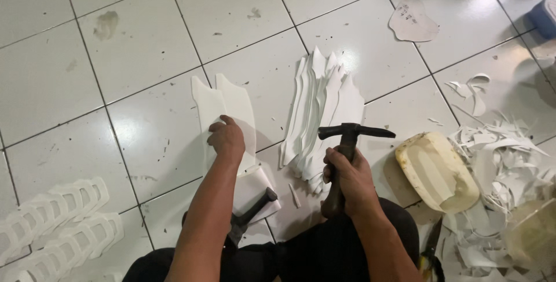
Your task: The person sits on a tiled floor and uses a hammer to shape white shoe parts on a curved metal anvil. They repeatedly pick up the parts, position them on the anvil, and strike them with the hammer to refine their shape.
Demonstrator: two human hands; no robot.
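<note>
White tiled floor [145, 44] strewn with offcuts [504, 154].

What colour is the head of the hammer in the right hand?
Black, seen in the head view: hammer, right hand.

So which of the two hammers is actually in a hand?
The dark hammer raised in the right hand; the other hammer lies on the floor.
</note>
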